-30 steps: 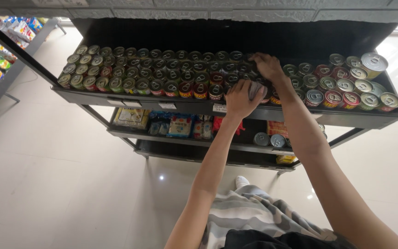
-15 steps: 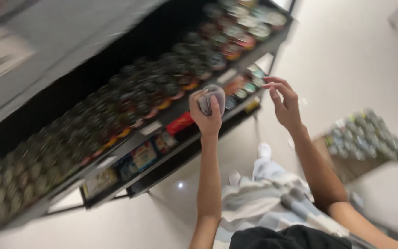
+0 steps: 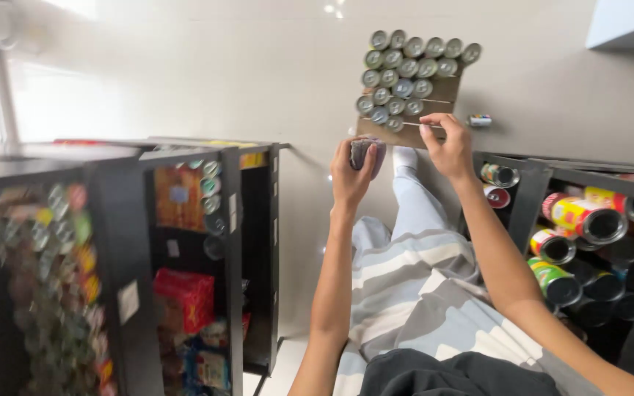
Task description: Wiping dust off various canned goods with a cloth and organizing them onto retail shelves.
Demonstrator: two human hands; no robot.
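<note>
Looking from left to right, you pass the dark metal shelving unit (image 3: 185, 249) stocked with packets, then your left hand (image 3: 351, 176), clenched round a small dark round tin (image 3: 366, 152) to carry it. Your right hand (image 3: 449, 147) hovers open, empty, near the far cardboard tray of silver-topped tins (image 3: 412, 73) on the floor.

The can (image 3: 367, 152) gripped in the left hand (image 3: 350, 180) looks dark purple-grey. In the brown cardboard box (image 3: 434, 92) on the pale grey floor (image 3: 258, 88), the tins (image 3: 405, 70) show silver tops. The trousers (image 3: 420, 271) carry broad grey and white stripes. The shelf frames (image 3: 254, 249) are black; at the right shelf's front edge lie cans (image 3: 574, 216) with red, yellow and green labels. A red packet (image 3: 185, 297) sits in the left shelf
</note>
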